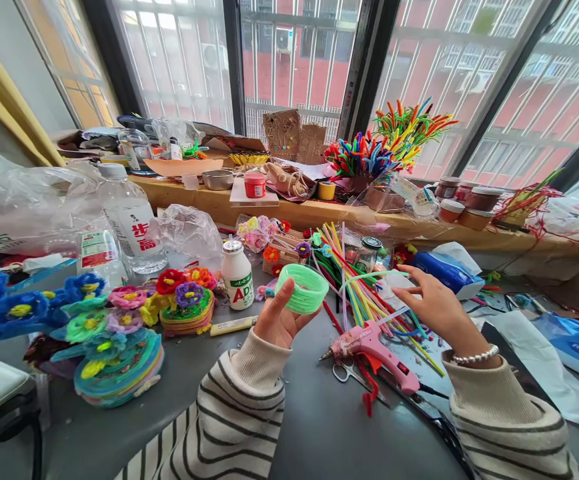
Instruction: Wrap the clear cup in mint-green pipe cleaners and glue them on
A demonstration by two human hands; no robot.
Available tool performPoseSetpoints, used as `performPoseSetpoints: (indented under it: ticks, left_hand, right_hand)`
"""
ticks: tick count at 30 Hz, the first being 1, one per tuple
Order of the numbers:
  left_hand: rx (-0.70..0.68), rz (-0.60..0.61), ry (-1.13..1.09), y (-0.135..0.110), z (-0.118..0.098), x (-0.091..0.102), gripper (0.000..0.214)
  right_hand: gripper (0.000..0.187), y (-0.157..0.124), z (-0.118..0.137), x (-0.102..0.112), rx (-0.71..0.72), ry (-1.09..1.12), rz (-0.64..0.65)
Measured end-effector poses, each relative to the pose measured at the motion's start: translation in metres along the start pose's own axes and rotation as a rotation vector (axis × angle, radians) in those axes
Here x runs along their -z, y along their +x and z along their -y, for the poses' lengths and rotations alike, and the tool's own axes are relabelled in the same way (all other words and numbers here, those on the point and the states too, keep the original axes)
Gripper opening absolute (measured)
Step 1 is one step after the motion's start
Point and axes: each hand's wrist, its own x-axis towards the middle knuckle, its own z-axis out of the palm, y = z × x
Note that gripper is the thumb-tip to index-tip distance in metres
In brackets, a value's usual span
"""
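In front of me, my left hand (278, 323) grips a mint-green coiled pipe-cleaner cup (305, 301), thumb on the near side. To the right, my right hand (430, 301) has its fingers closed at the end of a light green pipe cleaner (372, 275), which stretches leftward toward the cup. Whether that strand joins the cup I cannot tell. Below and between the hands lies a pink glue gun (369, 343), over scissors (344, 373) and a red pipe-cleaner scrap (368, 399). Loose coloured pipe cleaners (364, 300) are heaped behind the glue gun.
A white drink bottle (238, 277) stands left of the cup. Farther left are pipe-cleaner flowers on coiled bases (119, 373) and a clear water bottle (134, 227). A blue tissue pack (444, 270) lies at right. Bundled pipe cleaners (359, 160) and paint pots (484, 199) line the windowsill.
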Motion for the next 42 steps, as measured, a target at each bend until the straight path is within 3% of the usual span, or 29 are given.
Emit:
performPoseSetpoints:
  ticks: [4, 9, 13, 20, 25, 31, 35, 42]
  left_hand:
    - [-0.038, -0.016, -0.015, 0.0, 0.0, -0.002, 0.035]
    - [-0.089, -0.061, -0.043, 0.005, 0.001, 0.0, 0.037]
    - [-0.103, -0.082, -0.047, 0.009, 0.002, 0.005, 0.044]
    - [-0.066, -0.089, -0.066, 0.006, 0.001, -0.001, 0.036]
    - [-0.022, -0.096, -0.124, 0.002, -0.001, -0.005, 0.028]
    - [-0.002, 0.042, -0.146, 0.0, 0.001, -0.001, 0.033]
    - [-0.031, 0.066, -0.144, 0.0, 0.005, -0.002, 0.037]
    - [-0.066, 0.114, -0.189, -0.003, 0.008, -0.004, 0.03]
  right_hand:
    - [0.031, -0.029, -0.001, -0.001, 0.028, -0.188, 0.109]
    - [0.033, -0.064, 0.008, -0.023, 0.099, -0.285, 0.314]
    - [0.031, -0.069, 0.013, -0.036, 0.098, -0.351, 0.354]
    - [0.021, -0.07, 0.013, -0.036, 0.087, -0.352, 0.345]
    - [0.038, -0.07, 0.01, -0.022, 0.066, -0.316, 0.189]
    - [0.059, -0.063, 0.023, 0.008, 0.003, -0.119, -0.353]
    - [0.048, -0.053, 0.044, 0.014, 0.082, -0.093, -0.542]
    - [0.03, -0.047, 0.065, -0.004, 0.336, -0.208, -0.669]
